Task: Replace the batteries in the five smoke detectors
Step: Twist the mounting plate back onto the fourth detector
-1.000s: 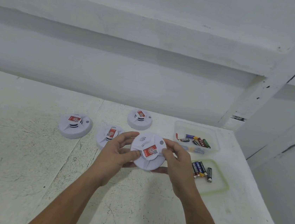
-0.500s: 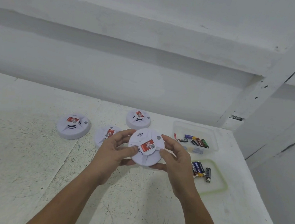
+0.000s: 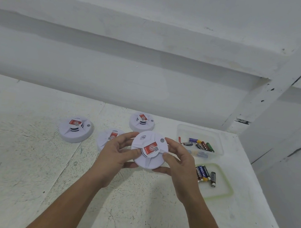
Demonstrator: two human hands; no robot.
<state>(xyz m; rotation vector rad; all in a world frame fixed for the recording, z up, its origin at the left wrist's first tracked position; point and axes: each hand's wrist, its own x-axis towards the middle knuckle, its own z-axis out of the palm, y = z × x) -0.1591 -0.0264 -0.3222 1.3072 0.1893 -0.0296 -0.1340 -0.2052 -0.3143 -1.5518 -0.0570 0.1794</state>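
Right of the smoke detector [image 3: 147, 139], gripped by left hand [image 3: 116, 154] and right hand [image 3: 180, 167]: clear tub [image 3: 221, 146] of batteries [image 3: 198, 145], one reading EVEREADY; green-rimmed lid [image 3: 229, 188] bearing more.

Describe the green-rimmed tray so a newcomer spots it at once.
On the white tabletop, look near the right edge, right of the right hand holding a round white smoke detector. There lies a flat clear plastic tray with a green rim, carrying a few batteries. Unlike the deeper all-clear plastic tub behind it, it is shallow and green-edged.
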